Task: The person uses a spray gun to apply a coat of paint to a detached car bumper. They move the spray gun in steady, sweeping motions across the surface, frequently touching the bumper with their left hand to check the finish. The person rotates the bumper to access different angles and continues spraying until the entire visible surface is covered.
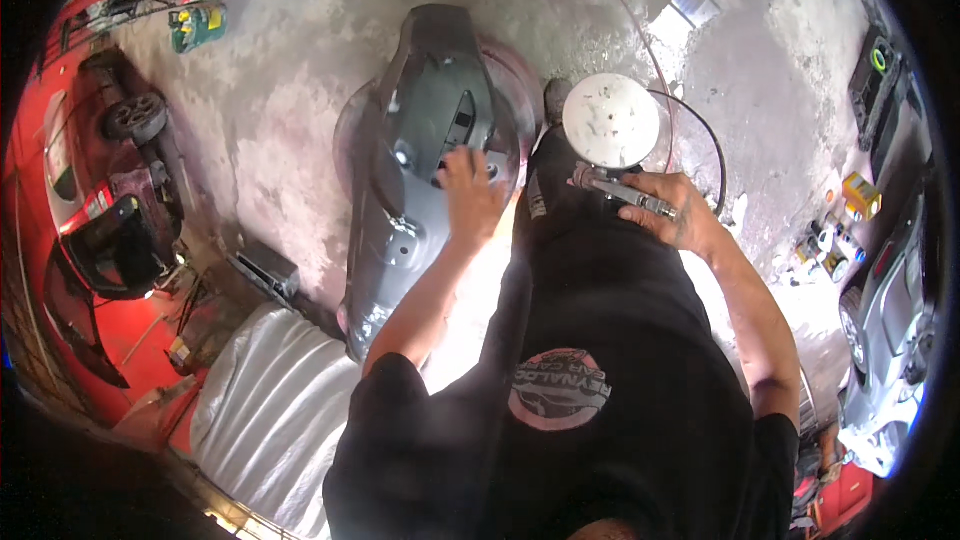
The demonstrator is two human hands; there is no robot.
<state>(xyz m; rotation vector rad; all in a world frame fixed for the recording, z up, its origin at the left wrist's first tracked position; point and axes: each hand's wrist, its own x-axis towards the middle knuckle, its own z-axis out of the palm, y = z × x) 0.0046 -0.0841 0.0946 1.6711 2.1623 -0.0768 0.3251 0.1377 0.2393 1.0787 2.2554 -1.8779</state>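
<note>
A glossy dark grey car body panel, which looks like a bumper, stands in front of me to the left, with a dark slot and round holes in it. Over its right side, by the slot, is my left hand, fingers apart and holding nothing; whether it touches the surface I cannot tell. My right hand is wrapped round a metal spray gun close to my body. A round white paint-spotted cup sits on the gun, seen from above. From beside the gun a black hose curves away to the right.
A thin reddish hose runs over the stained concrete floor. Near left lies a silver ribbed cover. Car parts, one with a wheel, line the left. Several cans and a yellow container stand right, beside a silver car.
</note>
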